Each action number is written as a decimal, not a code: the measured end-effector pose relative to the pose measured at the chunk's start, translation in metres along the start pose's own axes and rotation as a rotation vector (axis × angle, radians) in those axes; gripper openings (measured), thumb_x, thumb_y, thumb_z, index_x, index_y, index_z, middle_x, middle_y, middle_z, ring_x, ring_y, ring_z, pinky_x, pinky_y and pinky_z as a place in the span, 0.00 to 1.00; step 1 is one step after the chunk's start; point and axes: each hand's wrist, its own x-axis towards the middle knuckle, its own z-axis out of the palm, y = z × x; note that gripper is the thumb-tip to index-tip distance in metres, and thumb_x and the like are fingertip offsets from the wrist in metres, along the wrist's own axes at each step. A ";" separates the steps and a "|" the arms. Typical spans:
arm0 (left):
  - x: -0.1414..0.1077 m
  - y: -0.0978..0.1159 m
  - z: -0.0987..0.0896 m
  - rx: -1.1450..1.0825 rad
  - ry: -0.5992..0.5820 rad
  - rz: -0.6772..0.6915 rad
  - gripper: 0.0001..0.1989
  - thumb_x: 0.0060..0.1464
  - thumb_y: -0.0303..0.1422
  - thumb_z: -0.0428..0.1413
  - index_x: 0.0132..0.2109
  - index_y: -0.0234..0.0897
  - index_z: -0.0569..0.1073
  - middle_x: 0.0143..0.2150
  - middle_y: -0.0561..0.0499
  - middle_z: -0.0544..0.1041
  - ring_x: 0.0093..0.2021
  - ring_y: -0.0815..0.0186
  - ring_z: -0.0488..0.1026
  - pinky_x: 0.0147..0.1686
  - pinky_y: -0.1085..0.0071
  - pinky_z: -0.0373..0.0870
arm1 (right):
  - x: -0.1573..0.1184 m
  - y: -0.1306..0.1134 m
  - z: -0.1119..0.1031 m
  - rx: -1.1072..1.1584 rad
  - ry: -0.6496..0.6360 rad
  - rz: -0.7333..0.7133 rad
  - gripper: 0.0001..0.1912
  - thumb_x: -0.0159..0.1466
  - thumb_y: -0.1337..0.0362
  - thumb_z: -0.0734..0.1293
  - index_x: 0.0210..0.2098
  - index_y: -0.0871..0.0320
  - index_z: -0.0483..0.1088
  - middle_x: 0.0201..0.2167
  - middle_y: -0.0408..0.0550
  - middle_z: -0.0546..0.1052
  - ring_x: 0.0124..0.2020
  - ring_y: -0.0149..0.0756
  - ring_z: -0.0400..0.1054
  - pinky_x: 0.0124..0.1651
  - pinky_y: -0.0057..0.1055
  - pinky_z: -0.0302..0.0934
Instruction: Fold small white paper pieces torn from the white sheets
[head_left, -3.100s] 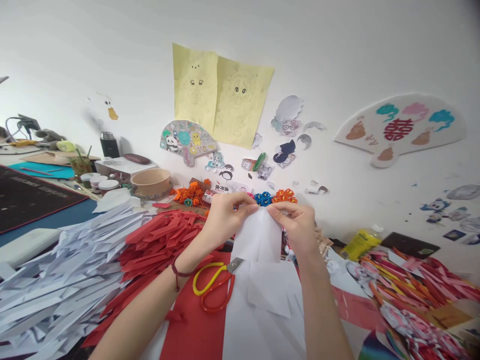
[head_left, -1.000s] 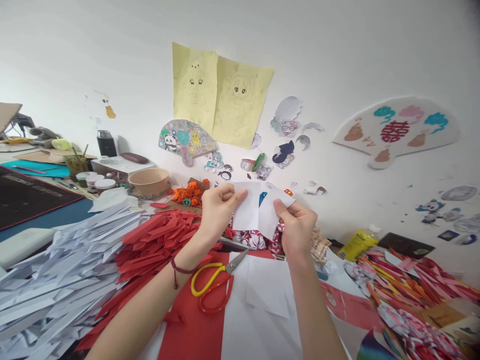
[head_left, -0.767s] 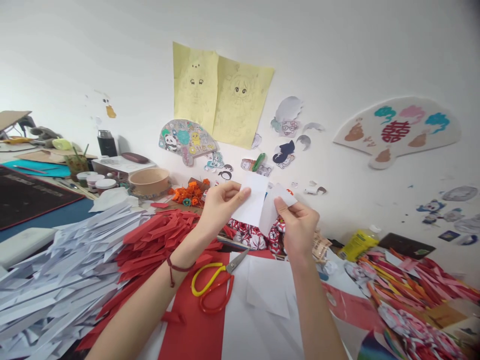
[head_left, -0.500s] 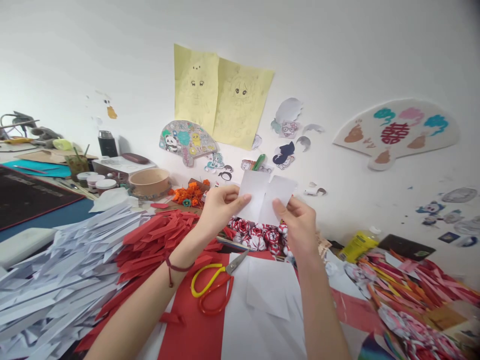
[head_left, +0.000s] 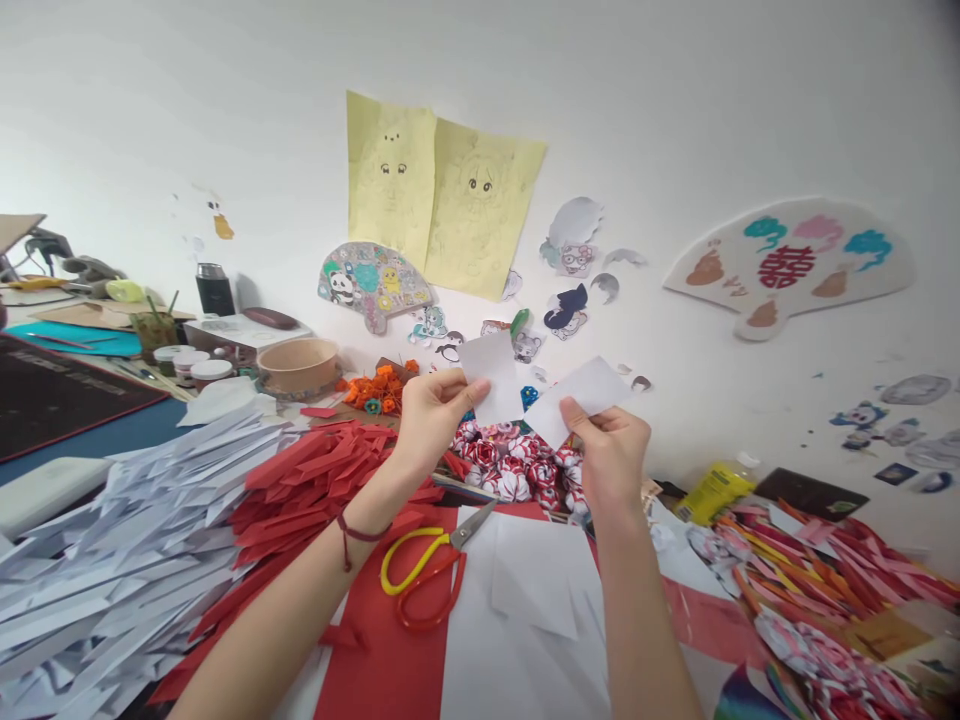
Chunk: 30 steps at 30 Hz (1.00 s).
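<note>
My left hand [head_left: 435, 415] pinches a white paper piece [head_left: 495, 375] between thumb and fingers, held up in front of the wall. A second white paper piece [head_left: 585, 395], tilted to the right, is gripped in my right hand [head_left: 611, 445]. The two pieces are apart, with a gap between them. Below my hands, scissors [head_left: 431, 565] with one yellow and one red handle lie on red paper [head_left: 382, 650]. To their right, a small white sheet [head_left: 536, 585] rests on larger white paper [head_left: 480, 680].
Folded white paper strips [head_left: 127, 560] and red strips [head_left: 315, 480] are heaped at the left. Red-and-white paper flowers [head_left: 517, 470] lie behind my hands. A yellow bottle [head_left: 716, 490] lies at the right near colourful strips [head_left: 817, 540]. A round tan container [head_left: 300, 365] stands back left.
The two paper pieces have moved apart. My right hand has shifted slightly right and its piece has turned clockwise. My left hand's piece has moved a little left.
</note>
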 end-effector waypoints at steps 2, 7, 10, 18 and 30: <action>0.001 0.002 -0.001 -0.004 -0.010 0.017 0.14 0.48 0.40 0.61 0.35 0.32 0.76 0.31 0.49 0.79 0.32 0.65 0.75 0.32 0.72 0.72 | 0.002 0.000 -0.002 -0.008 0.007 -0.012 0.13 0.49 0.59 0.76 0.28 0.61 0.76 0.27 0.49 0.79 0.28 0.38 0.73 0.33 0.33 0.68; -0.002 -0.001 0.002 0.124 -0.029 0.072 0.15 0.53 0.43 0.57 0.31 0.33 0.72 0.28 0.50 0.75 0.27 0.68 0.73 0.24 0.76 0.68 | 0.000 -0.004 -0.001 -0.042 -0.210 0.046 0.16 0.54 0.54 0.72 0.33 0.60 0.74 0.28 0.48 0.79 0.28 0.37 0.72 0.30 0.30 0.66; -0.004 -0.004 0.003 0.215 -0.039 0.078 0.16 0.56 0.44 0.53 0.32 0.34 0.70 0.22 0.54 0.71 0.21 0.72 0.70 0.18 0.79 0.61 | -0.004 -0.010 0.002 -0.048 -0.470 0.169 0.21 0.58 0.51 0.69 0.42 0.61 0.71 0.23 0.46 0.77 0.18 0.34 0.69 0.18 0.27 0.59; -0.001 0.002 0.000 0.189 -0.263 0.001 0.16 0.53 0.39 0.58 0.45 0.36 0.65 0.31 0.52 0.75 0.21 0.72 0.70 0.19 0.78 0.65 | 0.000 -0.008 -0.004 -0.154 -0.460 0.097 0.14 0.56 0.56 0.72 0.27 0.62 0.73 0.18 0.46 0.75 0.18 0.31 0.67 0.24 0.27 0.62; -0.006 -0.009 0.009 0.242 -0.144 0.105 0.10 0.55 0.35 0.55 0.41 0.33 0.70 0.28 0.53 0.72 0.22 0.72 0.68 0.23 0.76 0.65 | 0.006 -0.005 -0.010 -0.191 -0.321 0.120 0.15 0.53 0.57 0.74 0.21 0.63 0.72 0.16 0.48 0.75 0.16 0.30 0.67 0.21 0.25 0.59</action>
